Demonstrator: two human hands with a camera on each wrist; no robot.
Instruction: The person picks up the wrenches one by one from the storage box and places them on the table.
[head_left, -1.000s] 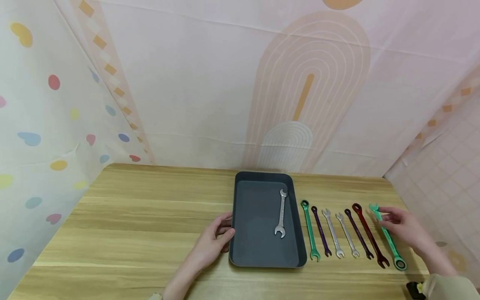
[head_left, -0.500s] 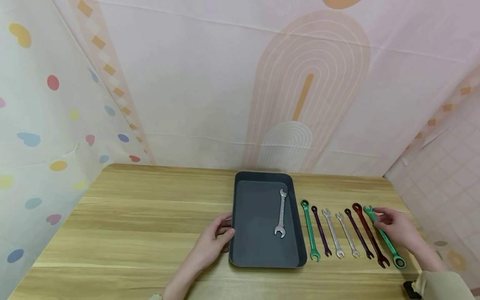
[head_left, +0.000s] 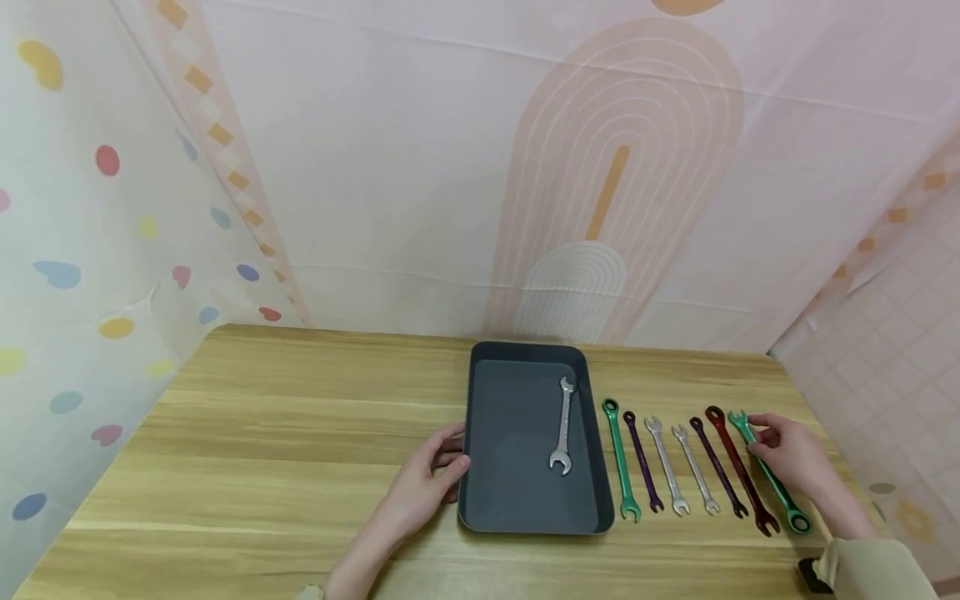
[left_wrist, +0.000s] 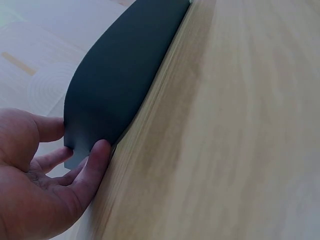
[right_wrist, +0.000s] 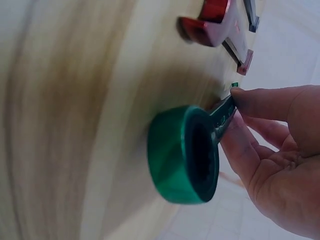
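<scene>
Item: green ratchet wrench [head_left: 770,473], outermost of a row of seven on the desk [head_left: 262,450], at 3 o'clock of the dark tray [head_left: 480,450]. Right hand [head_left: 791,457] pinches its shank near the open-jaw end. Left hand [head_left: 423,483] rests straight-fingered against the tray's 9 o'clock wall. Handling, judged: rigid metal, moderately heavy, smooth finish likely slippery; best taken mid-shank. One silver wrench [head_left: 562,427] lies inside the tray.

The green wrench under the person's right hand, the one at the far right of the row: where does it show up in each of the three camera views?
Head view: green wrench lies rightmost in the row, right hand pinching its shaft.
Left wrist view: not in it; only the left hand against the dark tray.
Right wrist view: its ring end fills the centre.
Shared landmark: the wooden table, in all three.
</scene>
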